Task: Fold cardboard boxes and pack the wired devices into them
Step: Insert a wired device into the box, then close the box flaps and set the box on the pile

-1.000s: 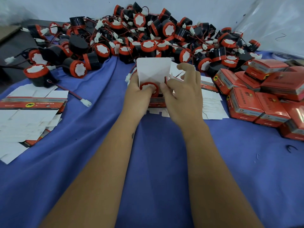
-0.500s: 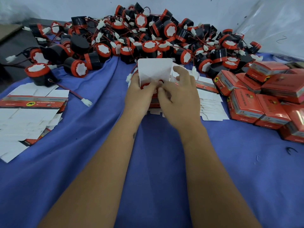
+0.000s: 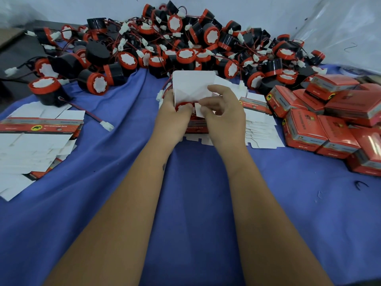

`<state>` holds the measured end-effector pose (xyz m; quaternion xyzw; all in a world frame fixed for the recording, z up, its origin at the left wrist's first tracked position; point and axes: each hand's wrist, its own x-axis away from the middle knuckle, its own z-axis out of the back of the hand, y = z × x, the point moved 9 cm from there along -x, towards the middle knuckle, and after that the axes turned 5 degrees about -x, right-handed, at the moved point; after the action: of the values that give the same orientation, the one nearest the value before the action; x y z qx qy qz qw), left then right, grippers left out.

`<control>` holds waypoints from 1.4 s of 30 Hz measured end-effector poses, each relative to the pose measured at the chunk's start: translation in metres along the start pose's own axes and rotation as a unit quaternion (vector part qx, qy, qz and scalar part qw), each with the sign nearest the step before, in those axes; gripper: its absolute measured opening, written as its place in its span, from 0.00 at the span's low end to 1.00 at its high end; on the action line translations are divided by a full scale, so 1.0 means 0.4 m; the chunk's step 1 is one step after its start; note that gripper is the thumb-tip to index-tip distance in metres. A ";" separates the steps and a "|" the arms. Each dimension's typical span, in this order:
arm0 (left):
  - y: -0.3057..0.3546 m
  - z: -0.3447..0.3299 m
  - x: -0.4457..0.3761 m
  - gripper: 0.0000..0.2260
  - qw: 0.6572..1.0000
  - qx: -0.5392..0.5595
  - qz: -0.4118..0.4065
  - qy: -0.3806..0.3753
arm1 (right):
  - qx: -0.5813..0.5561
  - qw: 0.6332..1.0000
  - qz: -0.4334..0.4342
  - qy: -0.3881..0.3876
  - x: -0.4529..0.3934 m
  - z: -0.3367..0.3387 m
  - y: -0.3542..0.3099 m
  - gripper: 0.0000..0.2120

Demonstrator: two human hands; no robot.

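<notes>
An open cardboard box [image 3: 192, 84] with its white lid flap standing up sits at the centre of the blue cloth. A red-and-black wired device [image 3: 184, 106] lies inside it, red face towards me. My left hand [image 3: 172, 115] grips the box's left side, with the device's white connector [image 3: 159, 96] sticking out beside it. My right hand [image 3: 223, 112] pinches a small white side flap over the device, index finger resting on the lid flap.
A big heap of wired devices [image 3: 181, 44] fills the back. Flat box blanks [image 3: 35, 135] are stacked at left, more blanks [image 3: 259, 129] lie right of my hands. Several closed red boxes [image 3: 329, 122] pile up at right. One device [image 3: 47, 89] stands apart at left.
My right hand's fingers have gone from pressing the device down into the box to pinching a side flap and folding it inward. The left hand keeps its grip.
</notes>
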<state>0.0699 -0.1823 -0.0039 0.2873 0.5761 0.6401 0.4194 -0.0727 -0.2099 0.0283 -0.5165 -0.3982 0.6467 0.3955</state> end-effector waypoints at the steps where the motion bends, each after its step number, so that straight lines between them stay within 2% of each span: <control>1: 0.004 0.000 0.001 0.15 1.000 -0.003 -0.006 0.000 | 0.002 1.000 0.001 0.008 0.000 0.000 0.002 0.19; 3: 0.002 -0.005 0.002 0.14 1.000 0.008 -0.002 -0.015 | 0.024 0.999 0.005 0.033 0.000 0.007 0.006 0.22; 5: 0.001 -0.011 0.005 0.13 0.993 0.098 0.034 -0.050 | 0.037 0.998 -0.010 0.046 -0.004 0.017 0.018 0.29; 7: -0.003 0.005 -0.006 0.20 0.982 0.178 0.049 -0.043 | 0.021 0.998 -0.042 0.036 -0.006 0.021 0.037 0.34; 9: -0.002 0.017 -0.011 0.19 0.985 0.163 0.038 -0.047 | 0.000 0.998 -0.067 0.021 -0.007 0.018 0.050 0.35; 11: -0.005 0.007 -0.008 0.15 0.990 0.113 0.021 -0.077 | -0.010 0.998 -0.069 0.006 -0.005 0.013 0.054 0.33; 13: -0.005 0.004 -0.003 0.19 0.997 0.037 -0.005 -0.071 | -0.017 0.998 -0.059 -0.011 -0.005 0.007 0.052 0.31; 17: 0.013 0.055 -0.003 0.13 0.994 -0.070 -0.059 0.056 | -0.015 0.999 -0.019 -0.021 -0.005 -0.002 0.030 0.19; 19: 0.027 0.070 0.005 0.11 0.991 -0.053 -0.097 0.079 | 0.002 1.000 -0.007 -0.008 -0.004 0.001 0.023 0.18; 21: 0.024 0.073 0.013 0.15 0.993 -0.020 -0.099 0.069 | -0.012 0.999 -0.027 0.013 -0.003 0.011 0.035 0.20; 24: -0.003 0.070 -0.003 0.16 0.998 0.052 -0.022 0.022 | -0.115 0.989 -0.091 0.033 -0.003 0.023 0.066 0.22; 26: -0.026 0.064 -0.015 0.10 0.990 0.133 0.042 -0.015 | -0.132 0.985 -0.108 0.017 0.001 0.023 0.068 0.18; 27: -0.029 0.064 -0.017 0.09 0.989 0.141 0.048 -0.025 | -0.118 0.988 -0.103 0.002 0.002 0.022 0.063 0.15; 29: -0.013 0.064 -0.013 0.11 0.998 0.044 -0.002 -0.041 | -0.059 0.995 -0.071 -0.030 0.003 0.019 0.051 0.11; 31: 0.011 0.064 -0.001 0.15 0.993 -0.076 -0.083 -0.035 | 0.002 0.998 -0.038 -0.056 0.002 0.013 0.042 0.14; 32: 0.018 0.066 0.003 0.15 0.989 -0.100 -0.102 -0.025 | 0.019 0.997 -0.029 -0.065 0.002 0.010 0.039 0.16; 38: 0.006 0.053 0.003 0.21 0.983 -0.136 -0.106 -0.062 | 0.046 0.993 -0.023 -0.110 0.000 0.009 0.040 0.22; 42: 0.015 0.057 0.003 0.22 0.974 -0.180 -0.133 -0.046 | 0.072 0.993 -0.001 -0.094 -0.003 0.009 0.034 0.21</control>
<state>0.0873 -0.1697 0.0058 0.1574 0.4641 0.6581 0.5716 -0.0774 -0.2164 0.0167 -0.4227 -0.3866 0.7190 0.3936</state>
